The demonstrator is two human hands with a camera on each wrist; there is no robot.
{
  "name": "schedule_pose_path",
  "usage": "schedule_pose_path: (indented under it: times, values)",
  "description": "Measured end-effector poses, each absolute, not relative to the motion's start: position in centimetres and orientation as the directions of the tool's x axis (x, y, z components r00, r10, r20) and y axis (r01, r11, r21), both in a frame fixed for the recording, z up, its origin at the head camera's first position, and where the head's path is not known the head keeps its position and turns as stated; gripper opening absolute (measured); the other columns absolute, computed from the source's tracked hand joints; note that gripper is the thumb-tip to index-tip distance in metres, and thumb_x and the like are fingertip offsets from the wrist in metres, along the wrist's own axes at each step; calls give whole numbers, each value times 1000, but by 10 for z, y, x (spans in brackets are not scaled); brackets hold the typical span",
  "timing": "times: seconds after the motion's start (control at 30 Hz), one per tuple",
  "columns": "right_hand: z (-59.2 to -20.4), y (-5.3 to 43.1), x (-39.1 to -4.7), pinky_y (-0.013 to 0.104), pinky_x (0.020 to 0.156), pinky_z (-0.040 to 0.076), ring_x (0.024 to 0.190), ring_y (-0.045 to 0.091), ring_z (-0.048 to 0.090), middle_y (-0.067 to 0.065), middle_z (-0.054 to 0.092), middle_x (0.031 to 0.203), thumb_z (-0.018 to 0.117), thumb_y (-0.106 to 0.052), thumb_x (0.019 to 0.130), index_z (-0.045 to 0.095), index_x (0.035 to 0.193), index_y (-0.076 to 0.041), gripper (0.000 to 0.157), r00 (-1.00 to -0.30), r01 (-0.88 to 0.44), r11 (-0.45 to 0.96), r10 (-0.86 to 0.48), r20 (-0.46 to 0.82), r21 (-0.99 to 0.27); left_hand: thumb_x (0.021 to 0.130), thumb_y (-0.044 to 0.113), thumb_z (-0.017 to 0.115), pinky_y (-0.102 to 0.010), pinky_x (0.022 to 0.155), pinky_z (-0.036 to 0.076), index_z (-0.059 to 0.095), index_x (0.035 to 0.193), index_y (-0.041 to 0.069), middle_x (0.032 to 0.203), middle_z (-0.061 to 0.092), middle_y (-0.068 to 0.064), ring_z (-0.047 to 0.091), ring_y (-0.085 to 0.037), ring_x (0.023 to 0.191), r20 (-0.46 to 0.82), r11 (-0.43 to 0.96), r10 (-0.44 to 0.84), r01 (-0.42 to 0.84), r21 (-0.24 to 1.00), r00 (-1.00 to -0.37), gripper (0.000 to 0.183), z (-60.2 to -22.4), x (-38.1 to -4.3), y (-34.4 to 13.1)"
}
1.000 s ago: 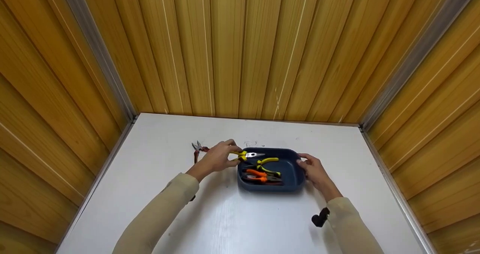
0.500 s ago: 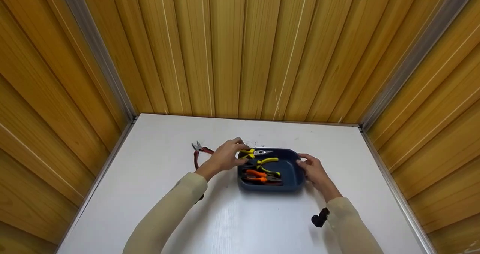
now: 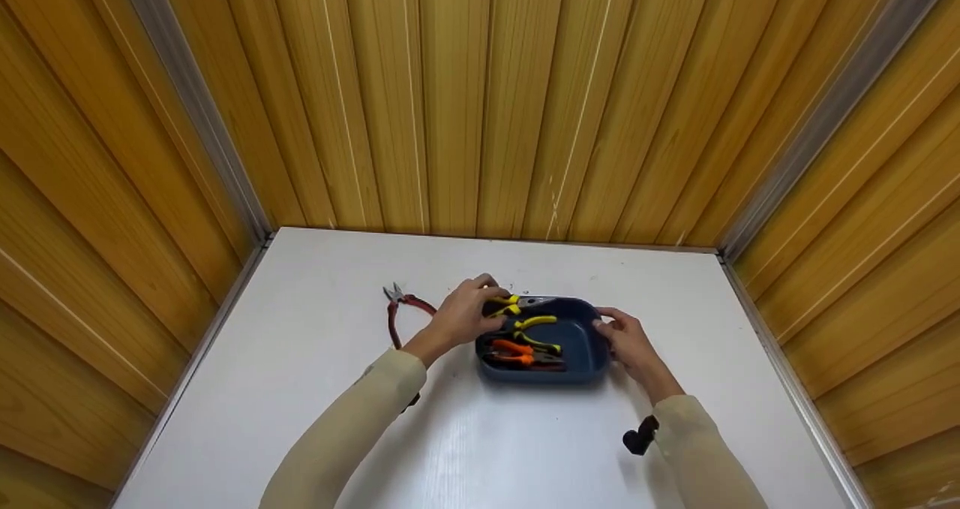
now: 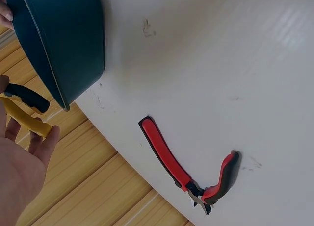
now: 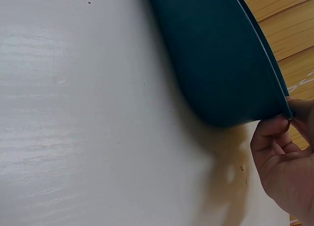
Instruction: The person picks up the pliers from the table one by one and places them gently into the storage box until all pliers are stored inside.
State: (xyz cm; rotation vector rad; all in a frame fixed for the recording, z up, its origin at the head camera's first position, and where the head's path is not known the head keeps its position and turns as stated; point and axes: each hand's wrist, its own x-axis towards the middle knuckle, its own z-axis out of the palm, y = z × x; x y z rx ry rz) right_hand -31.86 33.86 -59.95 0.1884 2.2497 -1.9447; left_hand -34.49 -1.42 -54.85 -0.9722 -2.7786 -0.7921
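My left hand grips yellow-and-black handled long-nose pliers by the handles, over the left back part of a dark blue bin. The pliers' metal nose points right, along the bin's back wall. In the left wrist view the yellow handle lies against my fingers, above the bin's rim. My right hand pinches the bin's right rim between thumb and fingers, as the right wrist view also shows. Inside the bin lie yellow-green handled pliers and orange-handled pliers, with darker tools partly hidden beneath.
Red-and-black handled cutting pliers lie spread on the white table, left of the bin and partly behind my left hand in the head view. Wood-patterned panels wall the table at the back and both sides.
My left hand has moved right with the yellow-and-black pliers, farther over the bin along its back wall. The right hand and the bin have stayed in place.
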Motion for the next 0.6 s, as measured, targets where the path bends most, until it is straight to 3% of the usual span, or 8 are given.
schedule_pose_path:
  times: [0.37, 0.6]
  values:
    - [-604, 336, -321, 27, 54, 48, 75, 18, 60, 6, 59, 93, 63, -16, 108, 56, 149, -1, 44, -980, 196, 153, 0, -198, -969, 94, 30, 80, -42, 92, 55, 73, 132, 17, 128, 63, 2, 59, -23, 109, 278, 659, 541, 605, 446, -794, 41, -554, -343, -5]
    - [-605, 338, -322, 23, 49, 40, 66, 13, 52, 4, 54, 87, 63, -12, 108, 57, 146, 2, 41, -985, 168, 146, -3, -170, -975, 95, 33, 78, -42, 89, 56, 72, 135, 19, 129, 64, 2, 60, -22, 109, 274, 688, 538, 603, 403, -797, 43, -554, -342, 3]
